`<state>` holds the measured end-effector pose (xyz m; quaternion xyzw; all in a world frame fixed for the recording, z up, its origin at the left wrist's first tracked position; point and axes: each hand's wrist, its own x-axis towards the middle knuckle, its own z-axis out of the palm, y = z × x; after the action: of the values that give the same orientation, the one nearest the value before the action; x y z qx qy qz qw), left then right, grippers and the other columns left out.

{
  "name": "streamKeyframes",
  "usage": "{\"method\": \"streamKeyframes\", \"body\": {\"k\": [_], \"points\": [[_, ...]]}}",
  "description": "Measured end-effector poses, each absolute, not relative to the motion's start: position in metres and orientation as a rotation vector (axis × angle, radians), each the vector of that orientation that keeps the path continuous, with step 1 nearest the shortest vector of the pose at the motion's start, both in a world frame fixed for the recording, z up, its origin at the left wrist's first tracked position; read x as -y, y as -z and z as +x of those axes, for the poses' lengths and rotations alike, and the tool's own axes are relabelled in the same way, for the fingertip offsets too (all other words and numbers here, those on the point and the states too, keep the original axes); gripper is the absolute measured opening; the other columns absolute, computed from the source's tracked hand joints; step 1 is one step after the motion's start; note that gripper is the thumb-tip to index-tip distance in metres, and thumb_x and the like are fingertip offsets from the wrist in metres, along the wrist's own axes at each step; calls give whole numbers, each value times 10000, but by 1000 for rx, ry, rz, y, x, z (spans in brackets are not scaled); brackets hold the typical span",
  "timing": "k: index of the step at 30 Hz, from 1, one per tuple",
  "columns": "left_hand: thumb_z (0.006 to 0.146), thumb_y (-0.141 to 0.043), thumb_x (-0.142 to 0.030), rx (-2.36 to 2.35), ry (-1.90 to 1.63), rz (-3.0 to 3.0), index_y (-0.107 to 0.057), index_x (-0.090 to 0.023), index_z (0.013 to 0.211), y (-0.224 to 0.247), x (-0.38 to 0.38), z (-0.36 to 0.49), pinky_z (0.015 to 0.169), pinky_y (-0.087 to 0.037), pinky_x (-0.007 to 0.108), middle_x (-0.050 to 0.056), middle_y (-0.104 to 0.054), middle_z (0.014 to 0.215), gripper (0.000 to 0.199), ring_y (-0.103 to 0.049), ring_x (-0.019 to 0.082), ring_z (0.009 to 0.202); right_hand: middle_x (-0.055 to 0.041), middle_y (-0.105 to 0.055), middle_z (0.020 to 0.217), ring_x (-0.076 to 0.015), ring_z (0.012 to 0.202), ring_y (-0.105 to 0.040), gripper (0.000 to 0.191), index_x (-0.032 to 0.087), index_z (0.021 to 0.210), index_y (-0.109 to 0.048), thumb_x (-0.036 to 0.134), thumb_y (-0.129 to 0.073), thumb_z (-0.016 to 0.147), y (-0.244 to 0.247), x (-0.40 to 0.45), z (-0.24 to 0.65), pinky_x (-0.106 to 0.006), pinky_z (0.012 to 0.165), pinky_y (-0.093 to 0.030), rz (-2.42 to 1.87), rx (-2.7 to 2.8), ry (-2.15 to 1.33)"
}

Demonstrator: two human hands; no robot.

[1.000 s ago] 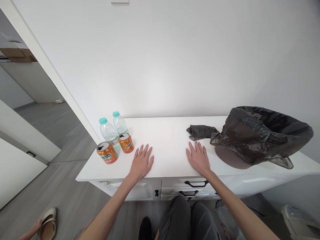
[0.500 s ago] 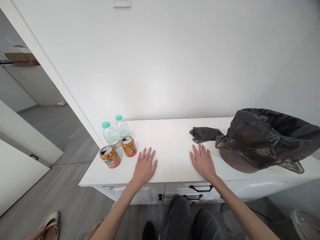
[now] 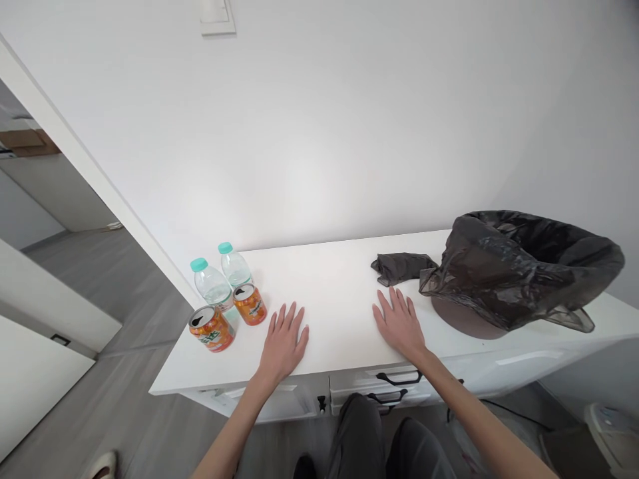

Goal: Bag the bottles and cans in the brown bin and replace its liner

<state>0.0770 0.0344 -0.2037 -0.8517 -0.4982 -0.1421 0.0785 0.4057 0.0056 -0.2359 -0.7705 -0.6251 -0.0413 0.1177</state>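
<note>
White cabinet top (image 3: 332,319) beneath two bottles (image 3: 235,269), two orange cans (image 3: 218,337), dark plastic bundle (image 3: 403,267), bag-draped bin (image 3: 462,319)

The cans (image 3: 213,332) are orange, the bottle caps (image 3: 199,265) turquoise, the bin (image 3: 462,319) brown — the bin bag (image 3: 492,276) black, the cabinet top (image 3: 334,319) white.

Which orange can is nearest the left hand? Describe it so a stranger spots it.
On the white cabinet top, find the left hand, palm down. The orange can stands just left of it: closer to the hand and farther back than the other can.
</note>
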Motion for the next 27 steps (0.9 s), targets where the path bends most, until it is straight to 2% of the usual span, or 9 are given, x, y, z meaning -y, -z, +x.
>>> {"method": "streamKeyframes", "body": {"k": [12, 21, 24, 27], "points": [[1103, -388, -467, 1489, 427, -2564, -455, -248, 1623, 202, -39, 75, 1298, -317, 584, 68, -383, 1719, 569, -306, 323, 1618, -204, -291, 1743, -349, 1633, -220, 635, 145, 1656, -415, 451, -293, 1113, 237, -9, 406, -541, 1316, -137, -2210, 1798, 112], [1102, -370, -448, 1502, 419, -2562, -477, -233, 1610, 197, -36, 76, 1293, -327, 581, 77, -401, 1709, 562, -324, 326, 1610, -211, -279, 1745, -353, 1636, -212, 629, 127, 1653, -415, 425, -288, 1113, 219, -4, 401, -536, 1322, -130, -2248, 1818, 38], [1104, -360, -451, 1510, 399, -2560, -480, -219, 1608, 197, -36, 76, 1294, -322, 581, 77, -392, 1712, 567, -330, 328, 1607, -225, -307, 1732, -365, 1621, -257, 615, 96, 1629, -439, 389, -323, 1101, 203, 6, 400, -548, 1311, -190, -2203, 1892, -32], [1101, -377, -459, 1506, 412, -2560, -493, -219, 1598, 199, -37, 75, 1293, -323, 587, 81, -386, 1715, 564, -331, 334, 1606, -179, -412, 1692, -328, 1572, -375, 561, 151, 1596, -491, 340, -388, 1078, 171, 29, 405, -517, 1281, -302, -1912, 2138, 10]]}}
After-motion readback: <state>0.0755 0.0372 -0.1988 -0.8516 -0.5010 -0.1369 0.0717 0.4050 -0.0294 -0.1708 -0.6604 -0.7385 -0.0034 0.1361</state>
